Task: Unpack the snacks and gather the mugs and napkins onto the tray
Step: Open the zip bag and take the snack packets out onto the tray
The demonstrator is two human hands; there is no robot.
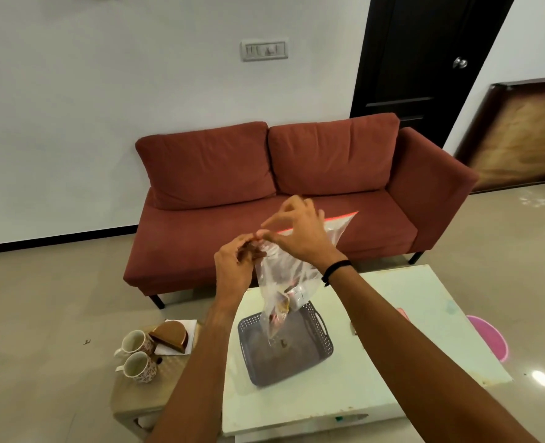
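Clear red-zippered plastic snack bag (284,276) hangs over grey perforated tray (316,343), pinched by left hand (232,266) and right hand (300,231); two floral mugs (138,354) at nine o'clock.

We stand in a home's living room, as shown by the rust-red sofa (274,199) against a white wall, the dark door (424,59), the glossy tiled floor (50,298) and the low pale worktop (392,362).

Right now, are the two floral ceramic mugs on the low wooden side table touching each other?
Cannot tell. In the head view the farther floral ceramic mug and nearer mug overlap in the picture, with no gap or contact plainly visible.
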